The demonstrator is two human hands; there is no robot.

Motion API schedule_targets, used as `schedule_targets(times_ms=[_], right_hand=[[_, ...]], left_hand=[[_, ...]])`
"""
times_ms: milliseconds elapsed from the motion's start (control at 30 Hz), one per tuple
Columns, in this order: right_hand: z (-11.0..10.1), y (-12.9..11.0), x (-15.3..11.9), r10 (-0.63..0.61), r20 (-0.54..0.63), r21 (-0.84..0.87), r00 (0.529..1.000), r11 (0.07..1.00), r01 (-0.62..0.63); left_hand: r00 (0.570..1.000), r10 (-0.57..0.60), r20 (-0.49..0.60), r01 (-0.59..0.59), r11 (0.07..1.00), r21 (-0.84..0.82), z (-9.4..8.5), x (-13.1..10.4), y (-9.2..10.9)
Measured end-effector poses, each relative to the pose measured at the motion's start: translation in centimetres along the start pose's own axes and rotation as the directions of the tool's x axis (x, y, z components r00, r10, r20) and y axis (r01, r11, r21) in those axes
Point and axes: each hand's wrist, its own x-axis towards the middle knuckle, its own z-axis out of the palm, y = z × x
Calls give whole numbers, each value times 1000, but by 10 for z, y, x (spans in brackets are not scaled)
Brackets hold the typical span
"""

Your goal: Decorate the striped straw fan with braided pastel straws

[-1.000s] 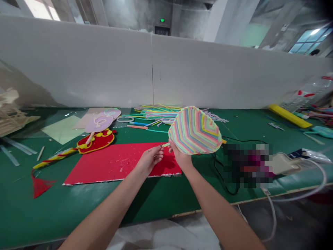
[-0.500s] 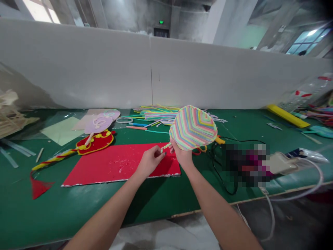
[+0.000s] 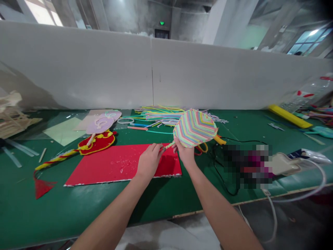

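Note:
A round fan (image 3: 195, 127), faced with pastel striped pipe cleaners, is held up above the table. Its short twisted handle (image 3: 169, 145) points down to the left. My right hand (image 3: 185, 152) grips the fan at its lower edge by the handle, with some fingers hidden behind it. The fingers of my left hand (image 3: 150, 159) are pinched on the handle's free end. Beneath my hands lies a red board (image 3: 104, 165) with scraps and glue-like marks on it.
Loose pipe cleaners (image 3: 158, 116) lie behind the fan. On the left are a red and yellow fan (image 3: 96, 143) with a tassel (image 3: 43, 187), a purple paper piece (image 3: 100, 124) and a pale green sheet (image 3: 65, 131). Black cable (image 3: 221, 178) and a blurred-out item lie right.
The fan has dropped slightly and tilted, so its face looks flatter. My left hand has turned over the handle's end, its fingers now closer together. The camera view has shifted a little.

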Motion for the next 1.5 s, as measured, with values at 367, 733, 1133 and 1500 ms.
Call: schedule_targets(times_ms=[367,733,1133,1500], right_hand=[[1,-3,2,121,118,262,986,954,-148],[1,-3,4,218,138,435,966,863,-257],[7,8,1,289,44,518,956,812,-269],[12,6,-3,260,-1,510,966,830,-223]], left_hand=[[904,-158,397,425,430,-796,6,7,-8],[893,-194,405,446,277,-851,8,5,-1],[974,-30,-225,-64,914,-401,7,-1,1],[895,-392,215,373,391,-841,13,9,4]])
